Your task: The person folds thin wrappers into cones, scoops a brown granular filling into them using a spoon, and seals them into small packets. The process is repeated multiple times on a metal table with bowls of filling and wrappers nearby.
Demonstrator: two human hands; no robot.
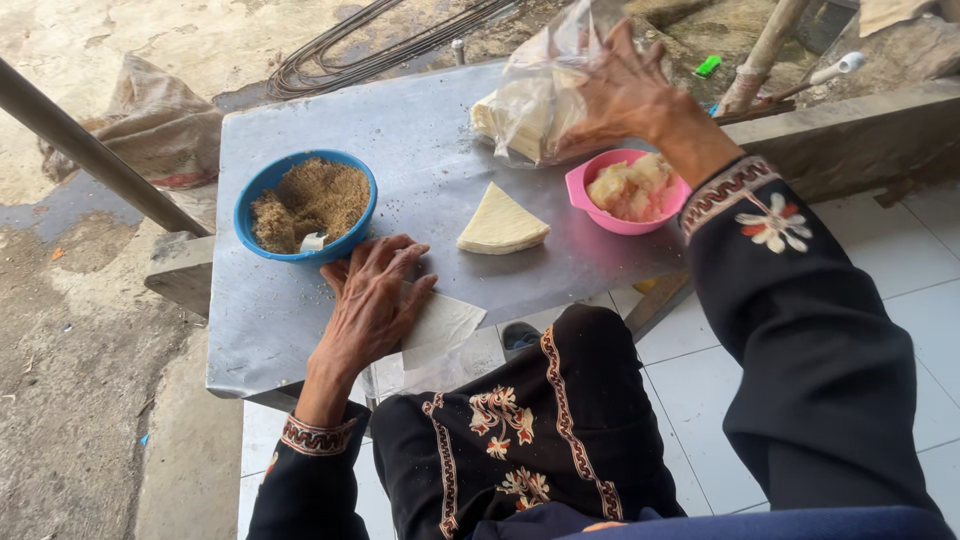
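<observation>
From the head camera, looking down: the left hand (372,300) lies flat, fingers spread and pressing, on a thin pale wrapper sheet (440,325) at the lower middle of the frame, near the front edge of the grey metal tabletop (420,130). The right hand (625,90), at the upper right, has its fingers closed on a clear plastic bag (545,95) holding a stack of the same pale sheets.

The sheet looks light, limp and easily torn; I would judge it best taken by a free corner or edge, lifted gently, with the other hand flat on it. The bag is thin, crinkly and probably slippery, and is gripped at its open mouth.

Just above the left hand stands a blue bowl (305,205) of brown crumbly filling with a small white spoon in it. At centre lies a folded triangular wrapper (502,222). To its right sits a pink bowl (625,190) of pale lumps. The bag is plain and see-through; I can make out no label.
</observation>
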